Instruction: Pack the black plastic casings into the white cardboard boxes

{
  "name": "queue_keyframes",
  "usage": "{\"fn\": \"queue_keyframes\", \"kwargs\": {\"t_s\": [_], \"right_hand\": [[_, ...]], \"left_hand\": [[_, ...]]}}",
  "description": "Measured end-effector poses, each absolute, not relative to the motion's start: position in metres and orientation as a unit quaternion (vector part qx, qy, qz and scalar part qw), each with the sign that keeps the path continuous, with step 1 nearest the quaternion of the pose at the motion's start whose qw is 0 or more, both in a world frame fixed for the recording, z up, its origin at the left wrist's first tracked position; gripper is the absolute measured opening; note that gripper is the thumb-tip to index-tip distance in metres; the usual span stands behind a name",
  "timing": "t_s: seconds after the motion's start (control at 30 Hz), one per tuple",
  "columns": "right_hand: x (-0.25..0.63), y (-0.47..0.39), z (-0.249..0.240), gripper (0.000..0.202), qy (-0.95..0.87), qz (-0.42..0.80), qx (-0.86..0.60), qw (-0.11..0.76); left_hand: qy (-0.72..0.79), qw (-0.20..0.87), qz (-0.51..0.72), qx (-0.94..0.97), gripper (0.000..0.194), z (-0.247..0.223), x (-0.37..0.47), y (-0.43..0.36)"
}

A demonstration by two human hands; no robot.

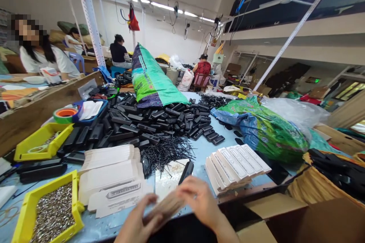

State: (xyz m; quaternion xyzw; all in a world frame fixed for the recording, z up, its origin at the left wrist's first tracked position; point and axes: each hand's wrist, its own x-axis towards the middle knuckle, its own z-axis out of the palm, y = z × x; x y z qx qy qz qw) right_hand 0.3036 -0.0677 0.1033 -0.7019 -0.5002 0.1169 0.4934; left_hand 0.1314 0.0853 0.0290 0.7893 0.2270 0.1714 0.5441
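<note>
In front of my body, my left hand (140, 218) grips the near end of a slim brown cardboard box (167, 208), thumb and fingers closed on it. My right hand (201, 199) has its fingers bent and pinched together at the box's far end. Just beyond them a black plastic case (186, 172) lies on a whitish board (170, 172), close to my right fingertips. Flat printed white cartons (114, 174) are stacked left of the board. More folded cartons (236, 165) stand in a row to the right. Thin black sticks (168, 152) lie in a heap behind the board.
A yellow bin (23, 212) of small metal parts stands front left, another yellow bin (28, 146) behind it. Many black cases (137, 119) are piled mid-table under a green sack (154, 83). A green-blue bag (262, 129) and open cardboard box (273, 207) are right. Several people sit farther back.
</note>
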Motion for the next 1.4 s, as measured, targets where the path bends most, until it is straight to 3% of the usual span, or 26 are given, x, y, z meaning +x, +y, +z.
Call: {"fn": "queue_keyframes", "kwargs": {"t_s": [0.07,0.13,0.27,0.4,0.5,0.63,0.7,0.8,0.83,0.9,1.0,1.1,1.23,1.3,1.37,1.4], "right_hand": [[0.317,-0.072,0.108,0.021,-0.352,0.093,-0.749,0.554],[0.329,-0.069,0.107,0.028,-0.241,0.064,-0.75,0.613],[0.334,-0.053,0.093,0.032,-0.17,0.073,-0.668,0.721],[0.33,-0.048,0.088,0.03,-0.167,0.109,-0.643,0.74],[0.323,-0.054,0.088,0.023,-0.208,0.056,-0.652,0.727],[0.286,-0.055,0.075,0.017,-0.291,-0.027,-0.643,0.708],[0.259,-0.049,0.063,0.017,-0.252,0.066,-0.622,0.739],[0.234,-0.044,0.047,0.023,-0.2,0.31,-0.602,0.708],[0.233,-0.044,0.045,0.026,-0.216,0.344,-0.611,0.679],[0.244,-0.045,0.05,0.031,-0.297,0.28,-0.661,0.63],[0.271,-0.041,0.073,0.038,-0.472,0.049,-0.699,0.534],[0.284,-0.029,0.097,0.038,-0.612,-0.039,-0.67,0.417],[0.279,-0.027,0.102,0.016,-0.649,0.021,-0.67,0.359],[0.275,-0.034,0.093,0.02,-0.643,0.089,-0.672,0.357],[0.274,-0.039,0.081,0.029,-0.602,0.146,-0.66,0.426],[0.273,-0.04,0.074,0.031,-0.557,0.175,-0.646,0.492]], "left_hand": [[0.315,0.411,0.361,0.775,0.053,0.028,0.127,0.09],[0.328,0.369,0.46,0.738,0.06,0.031,0.125,0.094],[0.279,0.567,0.316,0.708,0.04,0.036,0.128,0.092],[0.26,0.637,0.242,0.684,0.038,0.04,0.129,0.086],[0.246,0.709,0.222,0.623,0.046,0.045,0.132,0.087],[0.166,0.842,0.207,0.47,0.07,0.057,0.146,0.089],[0.109,0.871,0.235,0.418,0.078,0.065,0.158,0.088],[0.074,0.886,0.279,0.363,0.068,0.074,0.17,0.087],[0.081,0.891,0.278,0.35,0.063,0.076,0.17,0.088],[0.123,0.896,0.241,0.352,0.056,0.078,0.167,0.089],[0.191,0.868,0.149,0.433,0.052,0.078,0.157,0.089],[0.175,0.822,0.111,0.53,0.057,0.075,0.15,0.087],[0.182,0.718,0.087,0.666,0.077,0.062,0.137,0.089],[0.243,0.627,0.072,0.736,0.097,0.055,0.126,0.092],[0.266,0.552,0.064,0.788,0.101,0.052,0.113,0.095],[0.243,0.529,0.06,0.811,0.092,0.052,0.108,0.096]]}}
